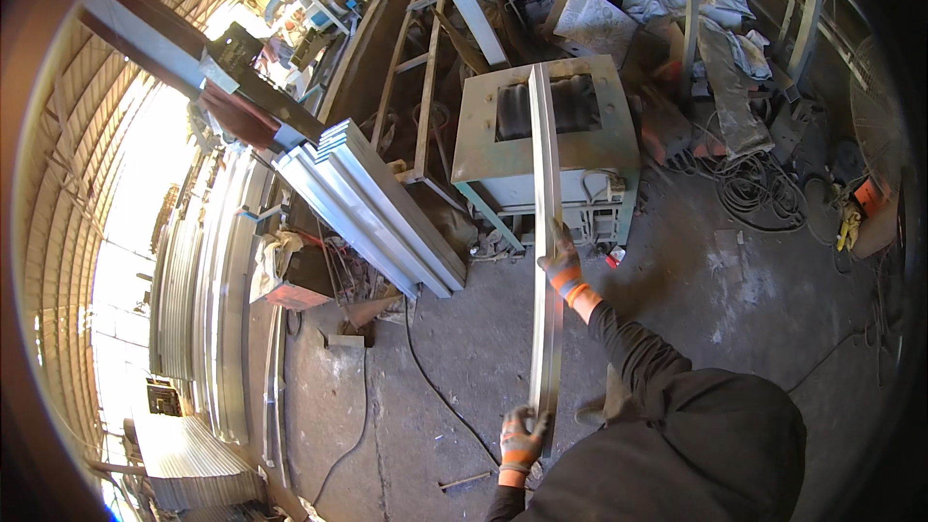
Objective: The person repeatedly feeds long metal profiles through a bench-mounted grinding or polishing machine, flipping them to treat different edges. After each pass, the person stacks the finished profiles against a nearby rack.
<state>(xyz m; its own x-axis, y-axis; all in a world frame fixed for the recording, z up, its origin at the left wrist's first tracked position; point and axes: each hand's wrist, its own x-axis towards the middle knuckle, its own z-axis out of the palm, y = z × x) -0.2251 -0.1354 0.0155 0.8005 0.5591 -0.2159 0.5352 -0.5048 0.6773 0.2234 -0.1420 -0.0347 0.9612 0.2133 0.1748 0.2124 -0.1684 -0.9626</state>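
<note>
A long, pale metal channel [544, 329] stretches away from me, its far end over the top of a green-grey metal machine [486, 150]. Dark rollers [512, 113] show in the opening of that machine. Near the closer end of the channel, my left hand [522, 443] is closed on it in a grey-and-orange glove. Further along, my right hand [565, 271], gloved alike, grips the channel from its right side. Whether the far end touches the machine top, I cannot tell.
Stacked metal profiles [372, 208] lean left of the machine. Black cables [440, 389] cross the floor, and a coiled hose [759, 195] lies at right. Corrugated sheets [198, 459] are at the lower left. A steel post [469, 5] stands behind the machine.
</note>
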